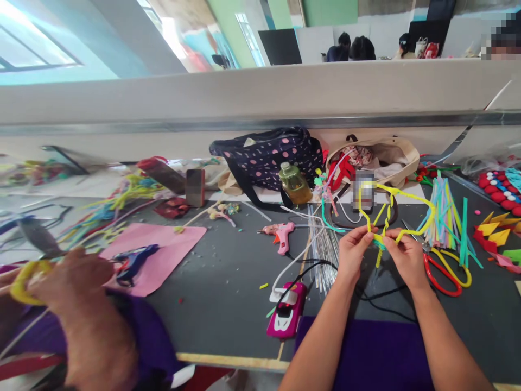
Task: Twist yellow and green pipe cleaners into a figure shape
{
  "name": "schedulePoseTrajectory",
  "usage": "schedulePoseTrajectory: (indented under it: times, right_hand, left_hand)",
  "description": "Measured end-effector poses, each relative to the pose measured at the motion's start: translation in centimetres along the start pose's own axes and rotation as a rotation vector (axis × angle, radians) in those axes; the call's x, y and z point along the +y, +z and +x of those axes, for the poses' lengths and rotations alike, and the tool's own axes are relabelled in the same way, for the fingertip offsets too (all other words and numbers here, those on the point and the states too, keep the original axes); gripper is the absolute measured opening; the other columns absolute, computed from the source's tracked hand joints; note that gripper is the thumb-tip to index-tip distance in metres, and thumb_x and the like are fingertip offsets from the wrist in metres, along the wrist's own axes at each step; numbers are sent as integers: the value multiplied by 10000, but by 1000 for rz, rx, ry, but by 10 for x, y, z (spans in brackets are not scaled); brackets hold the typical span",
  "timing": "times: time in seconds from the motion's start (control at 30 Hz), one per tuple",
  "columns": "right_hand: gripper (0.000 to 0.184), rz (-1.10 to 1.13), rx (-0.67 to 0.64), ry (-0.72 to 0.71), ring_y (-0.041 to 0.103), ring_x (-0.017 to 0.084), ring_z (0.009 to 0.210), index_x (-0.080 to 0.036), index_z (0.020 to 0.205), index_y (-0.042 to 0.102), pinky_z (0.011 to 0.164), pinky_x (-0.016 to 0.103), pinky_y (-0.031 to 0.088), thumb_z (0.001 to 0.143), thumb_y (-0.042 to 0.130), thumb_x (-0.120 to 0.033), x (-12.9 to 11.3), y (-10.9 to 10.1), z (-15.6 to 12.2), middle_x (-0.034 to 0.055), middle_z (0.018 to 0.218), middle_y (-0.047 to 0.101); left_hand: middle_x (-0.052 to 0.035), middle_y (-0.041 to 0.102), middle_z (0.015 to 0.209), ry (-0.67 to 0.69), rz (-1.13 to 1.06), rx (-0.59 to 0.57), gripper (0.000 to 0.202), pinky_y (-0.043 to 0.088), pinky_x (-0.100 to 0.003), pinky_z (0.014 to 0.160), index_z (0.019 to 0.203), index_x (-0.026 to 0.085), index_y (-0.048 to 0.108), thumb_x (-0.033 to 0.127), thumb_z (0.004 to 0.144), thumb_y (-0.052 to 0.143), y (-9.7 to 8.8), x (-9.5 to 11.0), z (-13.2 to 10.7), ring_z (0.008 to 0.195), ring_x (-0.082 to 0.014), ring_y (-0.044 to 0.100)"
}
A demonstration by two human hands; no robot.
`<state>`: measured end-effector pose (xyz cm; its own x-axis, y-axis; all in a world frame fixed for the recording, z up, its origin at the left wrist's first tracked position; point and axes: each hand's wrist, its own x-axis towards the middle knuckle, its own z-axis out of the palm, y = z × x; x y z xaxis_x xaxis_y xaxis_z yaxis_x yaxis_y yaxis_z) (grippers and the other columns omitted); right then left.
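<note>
Both of my hands are raised over the right part of the dark table, pinching yellow pipe cleaners bent into loops with a twisted strand between them. My left hand grips the yellow piece at its lower left, thumb against fingers. Close beside it, my right hand pinches the lower right side. A bit of teal shows between the fingertips, and a short yellow end hangs below. Just right of my right hand lie red-handled scissors and a bundle of pastel pipe cleaners.
A pink glue gun, silvery wires and a magenta power strip with cables lie left of my hands. Behind stand a bottle and a dark patterned bag. At left, a co-worker's hand holds yellow-handled scissors.
</note>
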<state>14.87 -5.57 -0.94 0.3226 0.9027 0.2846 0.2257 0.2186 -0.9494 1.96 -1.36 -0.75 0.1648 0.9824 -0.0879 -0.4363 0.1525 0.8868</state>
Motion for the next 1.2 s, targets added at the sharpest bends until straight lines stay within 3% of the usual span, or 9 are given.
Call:
schedulePoseTrajectory:
  times: [0.23, 0.47, 0.7, 0.87, 1.03, 1.2]
  right_hand:
    - [192, -89, -2, -66, 609, 192, 817, -203, 852, 685, 776, 322, 480, 847, 609, -378, 2, -1, 0, 44, 858, 670]
    - [241, -86, 11, 41, 605, 186, 754, -194, 853, 697, 709, 306, 481, 815, 632, -423, 3, -2, 2, 43, 834, 685]
    - [269, -86, 18, 84, 602, 177, 703, -181, 852, 707, 666, 298, 480, 787, 651, -436, 6, -4, 6, 39, 796, 695]
    - [278, -31, 24, 119, 618, 177, 704, -175, 855, 708, 670, 299, 492, 769, 670, -437, 7, -3, 8, 37, 792, 705]
    - [264, 81, 61, 166, 599, 163, 686, -175, 840, 706, 656, 290, 490, 735, 709, -416, 7, -2, 10, 24, 749, 688]
    - [258, 162, 78, 194, 588, 156, 686, -167, 806, 691, 666, 297, 491, 720, 720, -408, 13, 3, 11, 23, 743, 663]
  left_hand:
    - [-93, 754, 912, -7, -2, 6, 297, 499, -238, 662, 901, 155, 763, 348, 678, 793, -2, -1, 2, 752, -160, 657]
    - [-73, 736, 825, -33, -18, -1, 266, 496, -243, 636, 794, 148, 754, 356, 640, 817, -5, -1, 6, 679, -142, 626]
    - [-25, 608, 760, 117, 63, 54, 191, 445, -201, 584, 690, 163, 751, 320, 614, 829, -7, -4, 10, 686, -115, 544]
    - [-28, 649, 742, 138, 24, 79, 167, 440, -214, 622, 693, 167, 748, 297, 619, 821, -2, -3, 8, 676, -122, 549]
    - [-19, 673, 701, 95, -90, 141, 164, 442, -213, 648, 696, 161, 743, 261, 597, 826, 8, -2, 3, 650, -113, 558]
    - [-7, 657, 644, -9, -214, 184, 201, 406, -202, 575, 682, 141, 725, 258, 563, 838, 13, -4, 1, 557, -82, 516]
